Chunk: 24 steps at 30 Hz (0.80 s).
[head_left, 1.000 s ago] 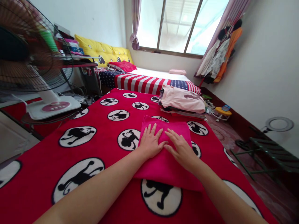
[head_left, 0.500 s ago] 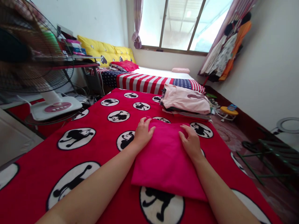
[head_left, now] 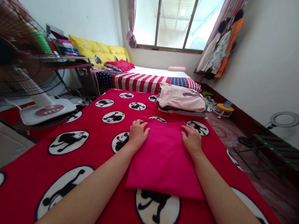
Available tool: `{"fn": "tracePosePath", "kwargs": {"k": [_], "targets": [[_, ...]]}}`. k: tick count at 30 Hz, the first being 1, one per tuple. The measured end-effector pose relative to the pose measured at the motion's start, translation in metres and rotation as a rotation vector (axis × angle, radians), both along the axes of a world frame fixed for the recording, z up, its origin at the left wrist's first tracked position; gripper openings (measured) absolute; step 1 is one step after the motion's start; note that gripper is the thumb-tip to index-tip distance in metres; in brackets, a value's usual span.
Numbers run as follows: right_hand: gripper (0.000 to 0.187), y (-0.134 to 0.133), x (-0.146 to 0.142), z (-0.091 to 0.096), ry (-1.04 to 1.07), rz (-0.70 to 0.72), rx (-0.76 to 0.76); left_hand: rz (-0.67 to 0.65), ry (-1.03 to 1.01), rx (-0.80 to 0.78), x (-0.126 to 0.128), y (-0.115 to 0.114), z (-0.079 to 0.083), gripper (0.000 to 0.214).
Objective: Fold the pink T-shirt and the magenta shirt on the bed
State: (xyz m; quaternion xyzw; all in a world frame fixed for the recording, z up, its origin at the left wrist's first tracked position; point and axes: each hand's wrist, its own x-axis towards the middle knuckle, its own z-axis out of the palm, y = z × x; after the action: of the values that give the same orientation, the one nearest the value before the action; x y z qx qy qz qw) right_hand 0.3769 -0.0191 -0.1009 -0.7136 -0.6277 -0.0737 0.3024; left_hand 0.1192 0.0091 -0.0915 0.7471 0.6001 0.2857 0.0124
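Note:
A folded magenta cloth [head_left: 163,158] lies flat on a red blanket [head_left: 98,137] printed with black monkeys in white circles. My left hand [head_left: 137,133] grips the cloth's far left corner, fingers curled over its edge. At the far right corner, my right hand [head_left: 192,138] holds the edge the same way. Both forearms run along the cloth's two sides.
A stack of folded clothes [head_left: 181,99] with a pale pink top sits just beyond the cloth. A standing fan [head_left: 28,68] is at the left. A bed with a striped cover [head_left: 144,81] lies behind; a green rack [head_left: 268,149] and hanging clothes [head_left: 219,46] are at the right.
My hands slid from the cloth's middle, where they lay flat, out to its two far corners, and the fingers curled onto the edge.

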Motion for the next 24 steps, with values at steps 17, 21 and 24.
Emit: {"fn": "tracePosePath", "kwargs": {"k": [17,21,24], "targets": [[0.044,0.002,-0.007,0.009,0.039,0.155,0.165,-0.002,0.046,0.024,0.002,-0.005,0.011,0.041],[0.048,-0.007,-0.02,0.015,-0.118,0.321,0.003,-0.25,0.104,-0.037,0.007,-0.013,0.013,0.049],[0.061,-0.006,-0.022,0.008,-0.235,0.259,-0.304,-0.282,0.165,-0.19,0.008,-0.015,0.006,0.071]]}}
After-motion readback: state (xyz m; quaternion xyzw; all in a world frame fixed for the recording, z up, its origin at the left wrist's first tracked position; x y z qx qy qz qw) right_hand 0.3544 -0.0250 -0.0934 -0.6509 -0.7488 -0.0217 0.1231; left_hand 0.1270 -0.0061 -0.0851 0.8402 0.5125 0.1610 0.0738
